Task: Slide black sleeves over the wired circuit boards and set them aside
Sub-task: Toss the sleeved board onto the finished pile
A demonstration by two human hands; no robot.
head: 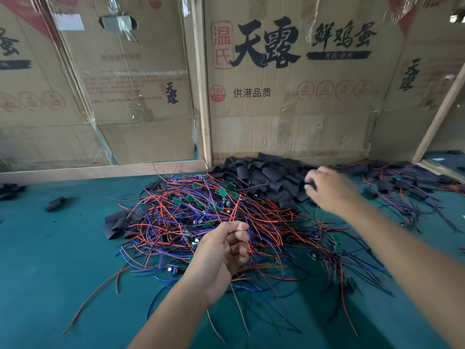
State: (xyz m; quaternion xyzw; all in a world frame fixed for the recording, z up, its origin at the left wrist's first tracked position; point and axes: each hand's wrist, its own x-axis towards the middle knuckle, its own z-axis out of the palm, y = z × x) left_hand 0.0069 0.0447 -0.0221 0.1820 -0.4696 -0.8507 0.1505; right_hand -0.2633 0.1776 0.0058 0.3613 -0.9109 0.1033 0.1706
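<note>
On green surface point(57, 260), centre: tangled pile of wired circuit boards point(201, 217), red and blue leads, small green boards showing. Behind it, touching, heap of black sleeves point(264, 175). I see left hand point(221, 255) over pile's near side, fingers curled, pinching thin wires. Right hand point(332, 190) blurred over sleeve heap's right edge, fingers curled on something dark; grip unclear. Sleeved boards point(407, 190) spread at right. Stray sleeve point(55, 203) far left. Cardboard panels point(289, 96) form back wall, printed "天露", "鲜鸡蛋", "供港品质", "360".
</note>
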